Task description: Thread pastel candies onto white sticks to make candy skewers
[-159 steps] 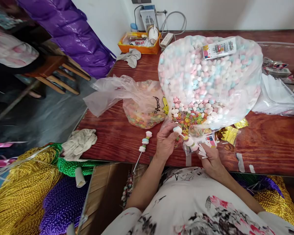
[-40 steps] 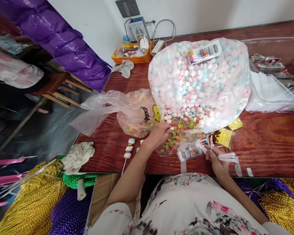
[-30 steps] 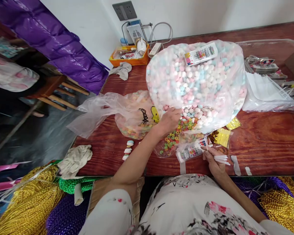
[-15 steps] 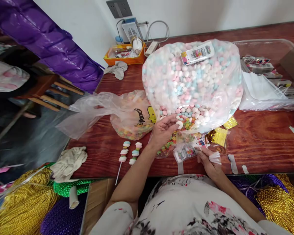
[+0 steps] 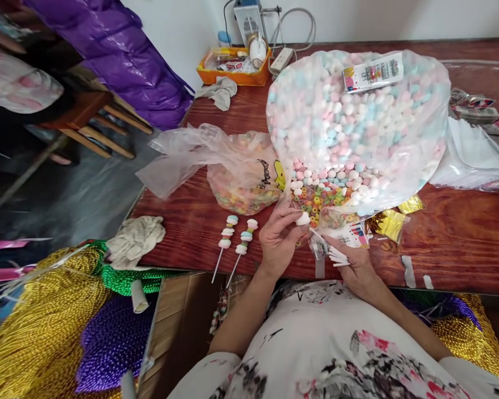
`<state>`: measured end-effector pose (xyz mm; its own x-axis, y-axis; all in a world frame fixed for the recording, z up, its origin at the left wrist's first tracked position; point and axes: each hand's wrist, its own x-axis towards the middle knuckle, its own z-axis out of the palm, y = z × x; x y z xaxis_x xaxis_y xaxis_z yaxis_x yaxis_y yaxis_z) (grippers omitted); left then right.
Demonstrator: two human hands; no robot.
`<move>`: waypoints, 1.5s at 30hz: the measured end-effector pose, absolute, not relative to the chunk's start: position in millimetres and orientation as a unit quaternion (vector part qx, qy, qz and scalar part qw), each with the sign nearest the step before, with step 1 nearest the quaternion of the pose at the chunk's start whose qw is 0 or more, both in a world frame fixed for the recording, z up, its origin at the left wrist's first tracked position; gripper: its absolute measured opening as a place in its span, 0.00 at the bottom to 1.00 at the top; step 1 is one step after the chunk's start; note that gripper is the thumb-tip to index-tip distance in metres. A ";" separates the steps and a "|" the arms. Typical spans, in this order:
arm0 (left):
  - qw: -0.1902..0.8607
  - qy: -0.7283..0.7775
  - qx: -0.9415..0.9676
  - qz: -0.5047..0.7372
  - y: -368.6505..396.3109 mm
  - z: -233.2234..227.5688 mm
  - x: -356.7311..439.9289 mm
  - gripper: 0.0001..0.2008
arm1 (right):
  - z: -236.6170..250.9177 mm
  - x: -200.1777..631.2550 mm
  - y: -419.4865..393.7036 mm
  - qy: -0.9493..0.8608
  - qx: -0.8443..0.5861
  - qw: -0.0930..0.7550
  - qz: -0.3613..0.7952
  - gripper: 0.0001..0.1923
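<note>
On the table's near edge lie two finished skewers (image 5: 234, 239). Beside them, the left hand (image 5: 279, 238) pinches one white marshmallow (image 5: 303, 219), palm up; the right hand (image 5: 355, 262) grips several white sticks (image 5: 336, 256).

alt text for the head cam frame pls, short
A person's left hand holds a white marshmallow against a white stick held with spare sticks in the right hand, before an open bag of pastel marshmallows. Two finished skewers lie on the wooden table.
</note>
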<state>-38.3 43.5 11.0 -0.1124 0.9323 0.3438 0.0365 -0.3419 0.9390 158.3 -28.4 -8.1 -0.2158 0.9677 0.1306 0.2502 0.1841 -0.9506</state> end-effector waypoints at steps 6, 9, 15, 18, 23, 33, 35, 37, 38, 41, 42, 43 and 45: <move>0.214 0.416 0.651 0.597 35.5 7.3 -37.7 0.10 | -26.6 141.9 -38.1 -0.630 -0.443 0.460 0.442 0.29; 0.187 0.402 0.703 0.556 34.0 6.5 -41.6 0.10 | -30.8 135.9 -38.2 -0.613 -0.427 0.483 0.458 0.25; 0.152 0.316 0.794 0.497 39.0 16.6 -61.3 0.17 | -16.6 159.2 -26.2 -0.639 -0.449 0.430 0.453 0.21; 0.118 0.293 0.807 0.499 36.1 14.2 -61.9 0.21 | -18.5 162.3 -26.7 -0.634 -0.450 0.437 0.451 0.20; 0.054 0.320 0.806 0.494 21.5 -1.5 -52.4 0.25 | -37.1 140.8 -39.4 -0.574 -0.450 0.449 0.515 0.18; -0.016 0.303 0.845 0.440 15.7 8.4 -53.9 0.28 | -32.4 122.6 -40.8 -0.405 -0.440 0.422 0.682 0.22; -0.003 0.285 0.855 0.433 15.1 9.4 -55.3 0.28 | -33.3 120.7 -41.1 -0.384 -0.427 0.425 0.700 0.24; 0.008 0.273 0.862 0.426 13.6 8.3 -56.4 0.27 | -35.6 119.6 -41.9 -0.368 -0.417 0.428 0.712 0.25; 0.012 0.269 0.865 0.424 12.5 7.0 -56.4 0.26 | -37.0 119.4 -42.5 -0.362 -0.413 0.432 0.715 0.26; 0.022 0.253 0.870 0.422 8.4 -0.2 -51.0 0.24 | -39.9 118.7 -43.8 -0.350 -0.414 0.445 0.713 0.25; 0.030 0.243 0.872 0.424 6.9 -3.4 -47.2 0.23 | -40.0 118.3 -43.8 -0.349 -0.419 0.450 0.707 0.24; 0.041 0.233 0.872 0.428 5.4 -6.8 -42.8 0.22 | -39.5 117.8 -43.4 -0.351 -0.424 0.455 0.700 0.23; 0.070 0.230 0.864 0.442 3.6 -12.8 -35.0 0.21 | -36.7 117.7 -40.9 -0.360 -0.439 0.461 0.682 0.23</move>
